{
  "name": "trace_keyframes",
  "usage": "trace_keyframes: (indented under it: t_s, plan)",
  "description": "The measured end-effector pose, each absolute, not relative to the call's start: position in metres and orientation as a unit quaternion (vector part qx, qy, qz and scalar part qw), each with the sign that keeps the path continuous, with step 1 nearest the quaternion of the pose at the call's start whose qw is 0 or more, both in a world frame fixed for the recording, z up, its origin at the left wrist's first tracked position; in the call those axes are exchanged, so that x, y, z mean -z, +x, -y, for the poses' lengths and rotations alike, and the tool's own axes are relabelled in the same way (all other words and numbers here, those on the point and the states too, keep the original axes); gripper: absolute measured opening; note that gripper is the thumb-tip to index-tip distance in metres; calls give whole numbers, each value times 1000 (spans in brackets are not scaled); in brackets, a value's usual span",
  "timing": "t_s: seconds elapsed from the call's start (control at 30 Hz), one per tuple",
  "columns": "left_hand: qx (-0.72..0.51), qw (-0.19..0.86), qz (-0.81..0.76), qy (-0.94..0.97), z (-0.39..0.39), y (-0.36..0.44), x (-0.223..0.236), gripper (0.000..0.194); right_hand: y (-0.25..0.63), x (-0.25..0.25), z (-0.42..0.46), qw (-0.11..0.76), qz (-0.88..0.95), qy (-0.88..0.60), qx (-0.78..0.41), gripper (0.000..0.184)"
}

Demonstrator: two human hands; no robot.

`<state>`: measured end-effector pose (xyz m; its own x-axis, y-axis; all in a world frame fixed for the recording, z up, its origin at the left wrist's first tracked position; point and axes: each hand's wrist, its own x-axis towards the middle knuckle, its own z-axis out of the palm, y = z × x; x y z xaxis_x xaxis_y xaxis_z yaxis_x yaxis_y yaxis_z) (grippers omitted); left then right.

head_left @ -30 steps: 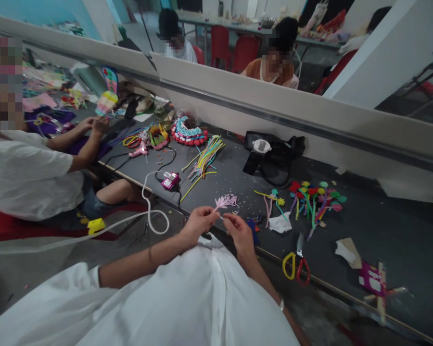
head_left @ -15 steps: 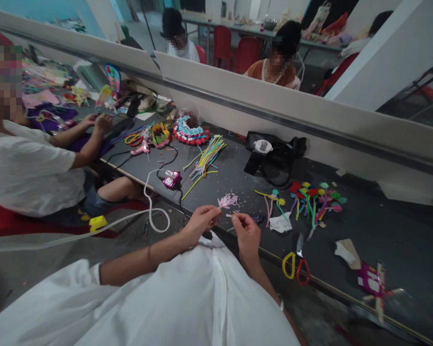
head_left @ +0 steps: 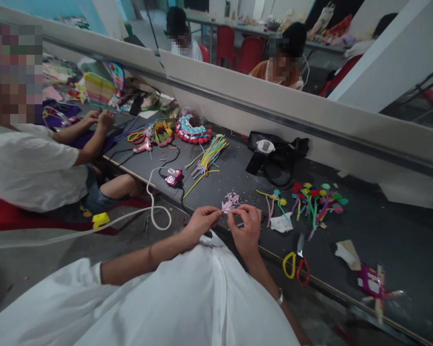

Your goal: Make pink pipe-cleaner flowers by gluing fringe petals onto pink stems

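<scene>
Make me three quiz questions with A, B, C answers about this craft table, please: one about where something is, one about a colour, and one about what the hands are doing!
1. Where do the scissors lie?
A. at the table's near edge
B. on a red chair
C. inside the black bag

2. What colour is the small fringed piece?
A. green
B. pink
C. black

3. What are the left hand and right hand doing?
A. resting flat
B. pinching the fringed piece together
C. holding the scissors

Answers: 1 A, they lie right of the hands on the table. 2 B, it looks pale pink. 3 B, both hands' fingertips meet at it.
</scene>
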<state>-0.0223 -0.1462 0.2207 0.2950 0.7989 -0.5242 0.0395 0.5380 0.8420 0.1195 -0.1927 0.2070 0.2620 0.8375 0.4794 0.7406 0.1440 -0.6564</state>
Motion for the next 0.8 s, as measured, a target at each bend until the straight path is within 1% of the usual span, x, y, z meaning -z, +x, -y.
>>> trace_keyframes:
  t_s: [0.17,0.5,0.8]
  plan:
    - [-276,681,-525,431,147,-24,-216,35,118,-209,192,434,617,-656,-27,4]
    - [-278,644,-519,490,149,-28,-212,36,112,-214,198,427,621,-657,1,6]
    - [-276,605,-520,537,152,-29,-221,33,113,-210,197,427,618,-660,5,6]
